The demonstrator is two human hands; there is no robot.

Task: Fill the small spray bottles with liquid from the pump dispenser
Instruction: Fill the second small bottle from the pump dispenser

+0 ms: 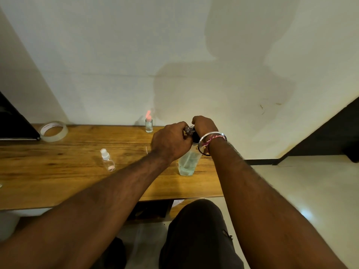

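On the wooden table (58,171), both hands (171,142) (205,126) grip the unlabelled pump dispenser's (187,164) top.

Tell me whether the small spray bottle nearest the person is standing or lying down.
Lying down. The small spray bottle rests on its side on the wooden table, white cap pointing away from the person.

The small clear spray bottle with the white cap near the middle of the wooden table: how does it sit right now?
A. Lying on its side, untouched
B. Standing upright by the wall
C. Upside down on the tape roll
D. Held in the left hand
A: the small clear spray bottle with the white cap lies on its side on the wooden table, clear of both hands, which are at the large clear pump dispenser.
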